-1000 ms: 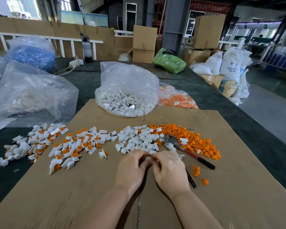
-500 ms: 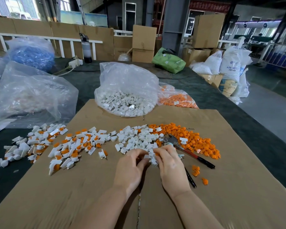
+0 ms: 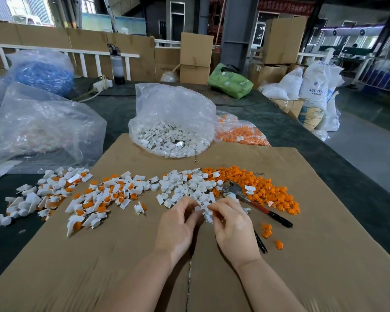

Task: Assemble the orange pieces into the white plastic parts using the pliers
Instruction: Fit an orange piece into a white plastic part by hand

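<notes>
Both hands pinch white parts at the near edge of the pile.
Left hand and right hand hold small white parts on cardboard; pliers lie just right, against orange pieces; bag of white parts behind.

Head camera, looking forward-down, close over cardboard sheet.

We see loose white plastic parts heaped at our twelve o'clock, touching the orange pieces at two. The pliers lie flat across the orange heap, red-and-black handles toward four o'clock.
</notes>
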